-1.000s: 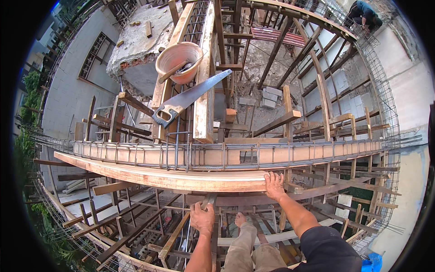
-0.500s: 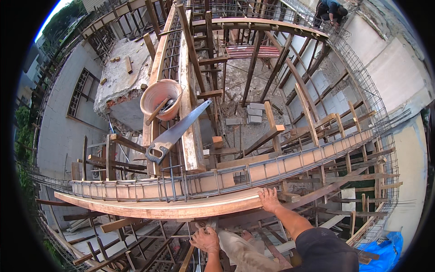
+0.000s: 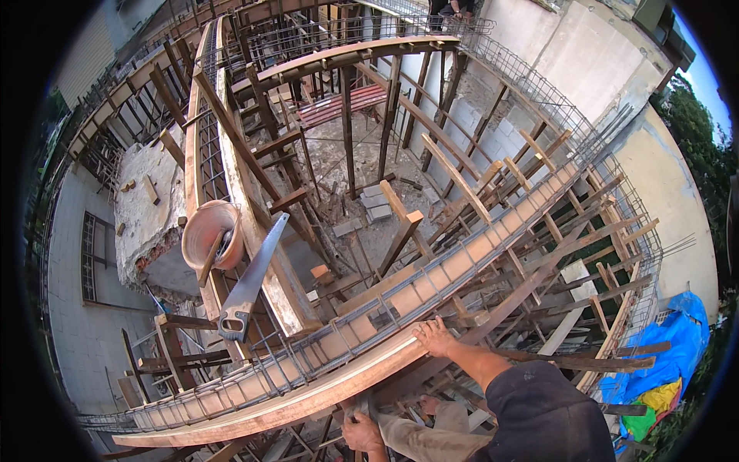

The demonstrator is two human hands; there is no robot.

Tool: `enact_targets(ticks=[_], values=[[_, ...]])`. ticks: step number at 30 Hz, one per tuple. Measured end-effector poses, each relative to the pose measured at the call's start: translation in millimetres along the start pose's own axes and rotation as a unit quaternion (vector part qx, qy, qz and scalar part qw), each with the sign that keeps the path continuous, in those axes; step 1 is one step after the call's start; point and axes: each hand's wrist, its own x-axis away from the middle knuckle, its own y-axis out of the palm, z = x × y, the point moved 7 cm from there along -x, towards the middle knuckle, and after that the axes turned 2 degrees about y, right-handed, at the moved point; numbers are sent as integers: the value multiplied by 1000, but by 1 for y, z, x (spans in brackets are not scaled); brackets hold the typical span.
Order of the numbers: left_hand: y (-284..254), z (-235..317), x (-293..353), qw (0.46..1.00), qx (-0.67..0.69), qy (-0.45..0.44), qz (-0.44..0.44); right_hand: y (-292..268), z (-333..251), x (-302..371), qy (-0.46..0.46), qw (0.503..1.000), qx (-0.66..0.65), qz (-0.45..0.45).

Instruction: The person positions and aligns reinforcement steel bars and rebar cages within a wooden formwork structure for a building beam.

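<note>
A long, pale wooden plank (image 3: 308,398) lies along the near side of a rebar cage (image 3: 369,335). My right hand (image 3: 435,337) grips the plank's right end, fingers over its upper edge. Below the plank, my left hand (image 3: 362,433) has its fingers curled beside a timber post (image 3: 359,403); what they hold, if anything, is hidden. A handsaw (image 3: 254,283) with a dark handle lies across the beam formwork ahead, beside a pinkish bucket (image 3: 212,235). A wooden handle and small dark items show inside the bucket.
Upright props and crossed timbers surround an open drop to the rubble floor (image 3: 323,177). Rebar ends (image 3: 681,245) jut out at the right, above a blue tarp (image 3: 654,346). Another person (image 3: 454,8) is at the far top edge. Grey blocks (image 3: 375,202) lie below.
My view has swung right, so the scene has shifted left and tilted. My right hand stays on the plank's end; my left hand stays below the plank, by the post.
</note>
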Motion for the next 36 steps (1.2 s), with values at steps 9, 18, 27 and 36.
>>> enact_targets(ticks=[9,18,27,36], values=[[3,-7,-3,999,15,3,-32,-58,-118,31,-50,924,-355,134],[-21,5,-2,991,131,13,-33,-11,-281,80,150,510,-817,-223],[-17,-26,-12,943,327,-42,-41,49,-280,53,130,645,-748,-86],[-161,-158,-185,954,146,78,249,7,-278,70,222,736,-639,27]])
